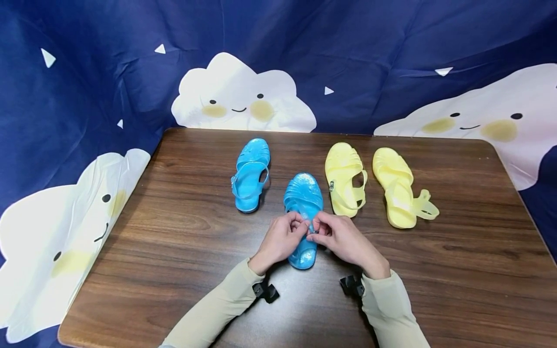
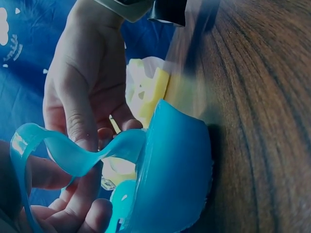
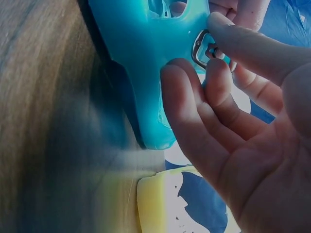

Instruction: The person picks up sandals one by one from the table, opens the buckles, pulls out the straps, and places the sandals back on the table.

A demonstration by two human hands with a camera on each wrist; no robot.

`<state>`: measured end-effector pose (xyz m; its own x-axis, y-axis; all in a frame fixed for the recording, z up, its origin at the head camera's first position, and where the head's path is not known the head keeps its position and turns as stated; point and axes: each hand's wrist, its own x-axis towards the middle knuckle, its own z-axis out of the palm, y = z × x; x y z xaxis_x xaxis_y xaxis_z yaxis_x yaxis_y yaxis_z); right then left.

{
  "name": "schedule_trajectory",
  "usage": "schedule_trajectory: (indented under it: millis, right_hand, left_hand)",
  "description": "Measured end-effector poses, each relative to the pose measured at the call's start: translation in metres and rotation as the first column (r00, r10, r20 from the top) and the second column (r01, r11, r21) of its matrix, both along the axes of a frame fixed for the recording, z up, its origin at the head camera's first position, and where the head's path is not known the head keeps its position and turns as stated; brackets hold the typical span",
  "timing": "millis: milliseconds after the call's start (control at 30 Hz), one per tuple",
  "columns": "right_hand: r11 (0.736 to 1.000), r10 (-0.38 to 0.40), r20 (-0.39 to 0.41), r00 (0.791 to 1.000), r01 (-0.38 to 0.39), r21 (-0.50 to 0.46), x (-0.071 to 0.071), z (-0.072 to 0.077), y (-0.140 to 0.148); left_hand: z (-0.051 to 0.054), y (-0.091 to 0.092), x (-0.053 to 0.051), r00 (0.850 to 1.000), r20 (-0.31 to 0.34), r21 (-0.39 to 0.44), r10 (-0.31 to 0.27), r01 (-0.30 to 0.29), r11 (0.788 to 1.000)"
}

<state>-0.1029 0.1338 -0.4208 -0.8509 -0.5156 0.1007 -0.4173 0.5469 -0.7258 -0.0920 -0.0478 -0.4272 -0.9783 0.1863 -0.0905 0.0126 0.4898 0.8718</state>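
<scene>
A blue jelly sandal [image 1: 303, 193] lies on the table in front of me, toe pointing away. My left hand [image 1: 282, 238] and right hand [image 1: 344, 238] meet over its ankle strap [image 2: 73, 158]. In the right wrist view, the right thumb and fingers [image 3: 243, 43] pinch at a metal buckle [image 3: 196, 51] on the sandal's side. Curled fingers of the left hand hold the loose strap, which loops up above the heel. Whether the strap passes through the buckle is hidden by the fingers.
Another blue sandal [image 1: 249, 181] stands to the left, its strap looped across. On the right are a yellow sandal [image 1: 344, 166] with a buckle and a second yellow sandal [image 1: 398, 193] whose strap hangs out sideways. A cloud-patterned blue cloth [image 1: 348, 38] hangs behind the wooden table [image 1: 183, 270].
</scene>
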Motion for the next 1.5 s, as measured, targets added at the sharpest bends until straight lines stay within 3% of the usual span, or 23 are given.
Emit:
schedule_trajectory:
  millis: [467,733,933,1033,1100,1200,1267,1367,1500]
  right_hand:
    - [1.0,-0.004,0.001,1.0,0.004,0.01,0.0,0.0,0.0]
    - [1.0,-0.006,0.023,1.0,0.005,0.007,-0.001,-0.001,0.003]
    - [1.0,-0.005,0.044,0.999,0.004,0.006,-0.001,0.0,0.004]
    - [1.0,-0.007,0.053,0.999,0.006,0.006,-0.001,0.001,0.004]
    - [1.0,-0.008,0.06,0.998,0.008,0.003,-0.001,0.001,0.005]
    - [1.0,-0.007,0.07,0.998,0.007,0.001,-0.001,0.001,0.005]
    - [1.0,-0.006,0.077,0.997,0.006,0.002,-0.001,0.001,0.005]
    - [1.0,-0.005,0.086,0.996,0.005,0.007,-0.002,0.0,0.005]
    - [1.0,-0.005,0.104,0.995,0.004,0.012,-0.002,0.0,0.007]
  left_hand:
    - [0.0,-0.002,-0.001,1.0,0.023,0.014,-0.013,0.012,1.0]
    - [0.0,-0.007,-0.005,1.0,0.013,0.077,-0.008,0.007,0.997]
    - [0.003,-0.01,-0.006,1.0,0.012,0.037,-0.009,0.008,0.999]
    - [0.005,-0.011,-0.005,0.999,-0.035,0.002,-0.011,0.011,1.0]
    - [0.007,-0.011,-0.004,0.994,-0.105,-0.032,-0.016,0.012,0.999]
    - [0.01,-0.012,-0.001,0.974,-0.224,-0.083,-0.03,0.012,0.996]
    - [0.012,-0.012,0.0,0.962,-0.271,-0.105,-0.04,0.012,0.994]
    - [0.014,-0.013,0.001,0.959,-0.278,-0.134,-0.05,0.012,0.991]
    - [0.017,-0.014,0.001,0.966,-0.245,-0.189,-0.078,0.031,0.981]
